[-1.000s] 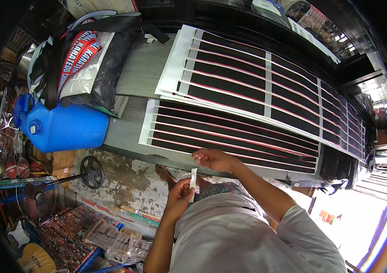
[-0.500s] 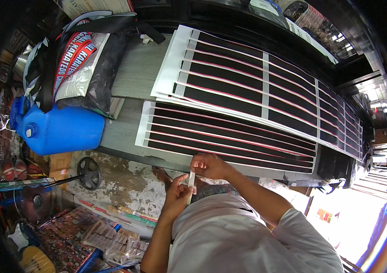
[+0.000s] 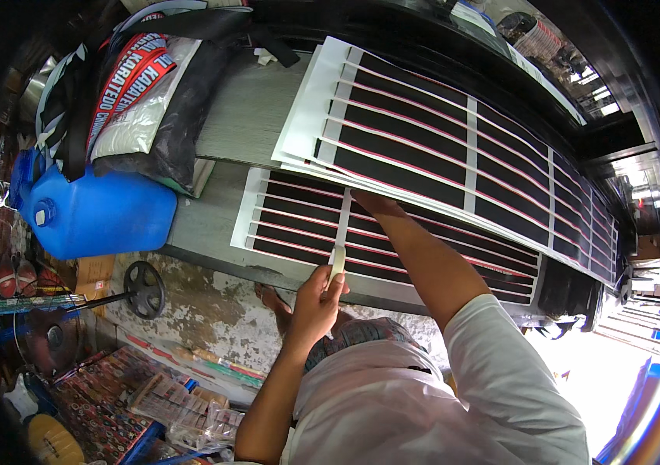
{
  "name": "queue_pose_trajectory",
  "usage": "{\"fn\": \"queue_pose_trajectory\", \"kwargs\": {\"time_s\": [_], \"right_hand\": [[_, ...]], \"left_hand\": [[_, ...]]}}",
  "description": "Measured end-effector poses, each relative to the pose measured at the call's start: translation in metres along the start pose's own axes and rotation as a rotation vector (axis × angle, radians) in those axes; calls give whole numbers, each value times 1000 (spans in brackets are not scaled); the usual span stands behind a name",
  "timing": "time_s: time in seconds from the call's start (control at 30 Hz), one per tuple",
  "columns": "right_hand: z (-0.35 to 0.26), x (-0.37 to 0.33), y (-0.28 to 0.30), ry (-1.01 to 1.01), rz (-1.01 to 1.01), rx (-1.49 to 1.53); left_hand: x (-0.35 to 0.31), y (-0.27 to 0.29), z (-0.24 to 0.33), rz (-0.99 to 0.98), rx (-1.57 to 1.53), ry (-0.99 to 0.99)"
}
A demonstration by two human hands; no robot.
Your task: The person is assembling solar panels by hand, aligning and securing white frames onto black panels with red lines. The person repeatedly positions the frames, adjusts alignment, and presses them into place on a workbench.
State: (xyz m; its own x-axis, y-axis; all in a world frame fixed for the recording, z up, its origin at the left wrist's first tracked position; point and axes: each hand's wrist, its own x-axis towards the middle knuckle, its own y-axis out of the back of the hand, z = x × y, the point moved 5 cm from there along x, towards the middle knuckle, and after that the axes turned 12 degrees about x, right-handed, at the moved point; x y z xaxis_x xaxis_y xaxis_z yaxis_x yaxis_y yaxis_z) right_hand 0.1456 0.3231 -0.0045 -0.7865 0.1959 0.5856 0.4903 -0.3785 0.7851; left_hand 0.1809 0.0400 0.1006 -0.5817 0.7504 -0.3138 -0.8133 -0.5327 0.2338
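My left hand [image 3: 317, 304], below the front edge of the table, is closed around a roll of pale masking tape [image 3: 337, 263]. From the roll a strip of tape [image 3: 343, 221] runs away from me over the lower black sheet with white and red stripes [image 3: 291, 225], crossing the stripes. At the strip's far end, my right hand [image 3: 376, 203] reaches to the edge of the upper striped sheet [image 3: 415, 132]. Its fingers are mostly hidden there. The upper sheet has several pale bands across its stripes and overlaps the lower one.
A blue jerrycan [image 3: 105, 213] and a plastic bag with printed cloth [image 3: 144, 108] stand at the left of the grey table [image 3: 241, 116]. Below it are a black handwheel [image 3: 144, 289] and packed goods [image 3: 182, 407] on the lower left.
My right hand has moved away from me over the lower sheet, drawing out a strip of tape. My left hand has risen toward the table edge with the roll.
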Motion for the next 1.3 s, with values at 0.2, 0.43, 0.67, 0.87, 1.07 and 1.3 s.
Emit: {"fn": "queue_pose_trajectory", "kwargs": {"time_s": [0.2,0.43,0.67,0.87,1.07,1.3], "right_hand": [[-1,-13,-14,51,-149,-19],[-1,-7,-9,-113,-174,383],[-2,-8,-11,-226,-221,531],[-7,-21,-34,4,-159,-376],[4,-9,-26,-73,-68,66],[14,-5,-12,-120,-46,224]], "left_hand": [[-2,-4,-8,9,-14,-21],[0,0,-10,1,-128,62],[1,-2,-16,-43,-167,60],[1,-5,-17,5,-147,126],[16,11,-18,255,414,268],[-9,-1,-74,318,62,418]]}}
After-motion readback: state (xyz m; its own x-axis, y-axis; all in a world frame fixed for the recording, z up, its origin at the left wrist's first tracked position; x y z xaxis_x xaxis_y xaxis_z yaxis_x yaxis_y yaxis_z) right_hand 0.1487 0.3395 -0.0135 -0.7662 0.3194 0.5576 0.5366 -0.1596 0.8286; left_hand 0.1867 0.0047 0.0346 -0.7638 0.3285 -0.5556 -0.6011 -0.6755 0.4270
